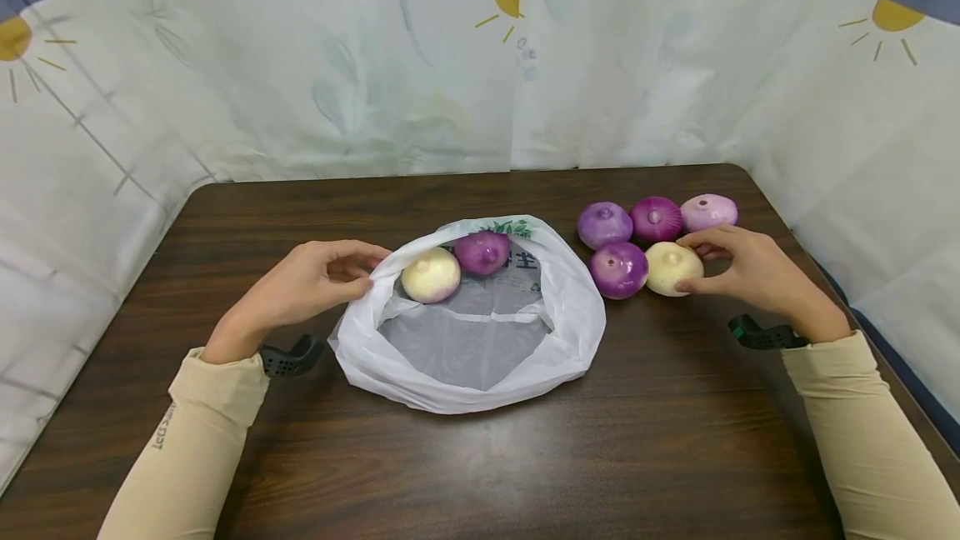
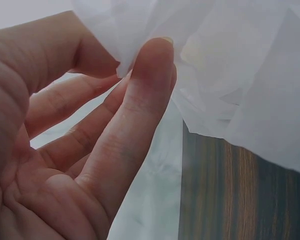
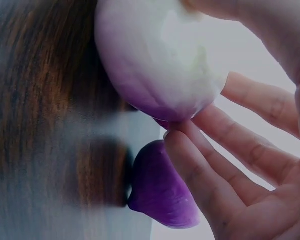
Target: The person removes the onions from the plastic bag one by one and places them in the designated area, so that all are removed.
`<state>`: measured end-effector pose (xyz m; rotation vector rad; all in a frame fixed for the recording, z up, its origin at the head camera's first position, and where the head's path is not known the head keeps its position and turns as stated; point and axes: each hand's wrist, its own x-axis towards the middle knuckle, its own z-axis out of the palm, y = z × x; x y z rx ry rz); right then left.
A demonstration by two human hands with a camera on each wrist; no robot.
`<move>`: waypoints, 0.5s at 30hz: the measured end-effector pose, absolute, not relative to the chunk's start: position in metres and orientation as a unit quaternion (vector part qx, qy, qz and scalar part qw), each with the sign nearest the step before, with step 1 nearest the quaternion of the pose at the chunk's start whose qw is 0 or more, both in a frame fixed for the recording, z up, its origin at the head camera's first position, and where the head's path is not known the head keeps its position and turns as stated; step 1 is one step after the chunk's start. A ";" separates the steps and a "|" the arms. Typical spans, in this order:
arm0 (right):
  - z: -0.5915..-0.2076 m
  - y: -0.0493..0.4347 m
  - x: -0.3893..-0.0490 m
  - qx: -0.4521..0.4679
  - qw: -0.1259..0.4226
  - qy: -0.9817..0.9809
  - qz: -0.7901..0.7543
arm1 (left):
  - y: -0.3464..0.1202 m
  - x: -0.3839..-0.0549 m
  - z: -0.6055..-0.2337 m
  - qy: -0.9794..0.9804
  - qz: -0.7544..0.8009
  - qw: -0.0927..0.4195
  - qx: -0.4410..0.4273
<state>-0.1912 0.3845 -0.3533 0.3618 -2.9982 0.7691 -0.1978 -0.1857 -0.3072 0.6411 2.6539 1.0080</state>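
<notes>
So the far left of the frame is taken up by a white printed curtain point(image 1: 67, 215), which is also seen running across the top and down the right side. At lower left a beige sleeve point(image 1: 198, 419) can be seen, with a black wristband point(image 1: 292, 355) worn just above it. The left hand point(image 1: 311, 277) is placed left of centre, and the white plastic bag point(image 1: 573, 315) is pinched at its left rim between thumb and fingers — that's shown up close in the left wrist view too.

The bag is set mid-frame on the dark wood desk point(image 1: 675, 440), mouth facing up. Inside, toward the upper left of the mouth, a pale onion point(image 1: 431, 276) is seen with a purple onion point(image 1: 482, 252) right beside it.

Right of the bag, a little cluster is laid out: two glossy purple onions point(image 1: 618, 270) at its left, then a darker magenta onion point(image 1: 656, 218) at the back, then a cream-coloured onion point(image 1: 674, 269) in front, and a pinkish onion point(image 1: 708, 212) at back right. The cream-coloured one is gripped between thumb and fingers of the right hand point(image 1: 750, 273) — another black wristband point(image 1: 765, 333) is worn there.
</notes>
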 end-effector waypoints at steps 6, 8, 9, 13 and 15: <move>-0.354 0.383 -0.192 0.113 0.013 -0.960 0.257 | -0.185 -0.199 -0.309 0.907 0.344 0.116 0.214; -0.353 0.383 -0.192 0.114 0.012 -0.959 0.259 | -0.185 -0.198 -0.308 0.906 0.346 0.116 0.213; -0.353 0.383 -0.192 0.115 0.012 -0.959 0.260 | -0.185 -0.198 -0.308 0.906 0.347 0.117 0.213; -0.351 0.384 -0.191 0.114 0.008 -0.958 0.261 | -0.186 -0.196 -0.305 0.904 0.351 0.119 0.211; -0.350 0.385 -0.190 0.113 0.007 -0.959 0.261 | -0.186 -0.196 -0.305 0.905 0.351 0.118 0.211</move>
